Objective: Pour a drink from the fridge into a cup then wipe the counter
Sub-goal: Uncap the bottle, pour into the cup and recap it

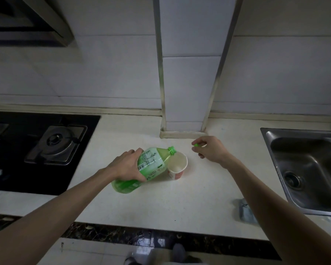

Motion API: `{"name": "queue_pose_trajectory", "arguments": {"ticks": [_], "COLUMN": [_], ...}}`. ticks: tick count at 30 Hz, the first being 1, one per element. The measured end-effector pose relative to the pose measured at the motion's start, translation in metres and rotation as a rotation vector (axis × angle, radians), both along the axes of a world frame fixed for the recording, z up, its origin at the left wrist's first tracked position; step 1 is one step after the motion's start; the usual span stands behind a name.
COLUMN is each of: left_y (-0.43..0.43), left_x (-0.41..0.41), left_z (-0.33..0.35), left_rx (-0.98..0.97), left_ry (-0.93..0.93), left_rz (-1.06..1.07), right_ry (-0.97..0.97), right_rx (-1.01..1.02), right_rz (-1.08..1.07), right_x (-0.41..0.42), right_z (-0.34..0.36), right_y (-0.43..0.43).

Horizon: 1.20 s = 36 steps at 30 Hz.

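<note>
One bottle (152, 162), long axis slanted, neck pointing right over the cup (180, 175).

Green bottle (149, 165) with white-and-green label in my grip, green cap (195, 144), white cup (178, 165) with red print, black stove (36, 150) left.

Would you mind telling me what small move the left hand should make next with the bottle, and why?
Probably tip the bottle a little further. The left hand grips it tilted, its open neck just over the cup, the cap is off in the right hand, and the cup looks white and mostly empty inside.
</note>
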<state>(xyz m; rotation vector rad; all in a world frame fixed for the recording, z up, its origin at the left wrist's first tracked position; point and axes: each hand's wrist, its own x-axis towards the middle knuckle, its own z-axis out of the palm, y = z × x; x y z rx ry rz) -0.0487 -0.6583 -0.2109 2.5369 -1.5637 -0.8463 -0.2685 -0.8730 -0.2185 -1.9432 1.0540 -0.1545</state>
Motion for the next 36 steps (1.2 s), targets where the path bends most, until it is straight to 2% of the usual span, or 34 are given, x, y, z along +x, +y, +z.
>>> {"name": "queue_pose_trajectory", "arguments": {"ticks": [7, 36], "left_y": [-0.001, 0.008], "left_x": [-0.006, -0.006], "left_z": [-0.008, -0.012], "left_rx": [0.043, 0.029], "left_ry": [-0.109, -0.253], "left_rz": [-0.045, -0.054], "right_ry": [0.048, 0.072], "right_rx": [0.058, 0.054], "right_rz": [-0.034, 0.032], "right_x": [-0.005, -0.001], "right_z": [-0.009, -0.006], "right_y": [-0.002, 0.018]}}
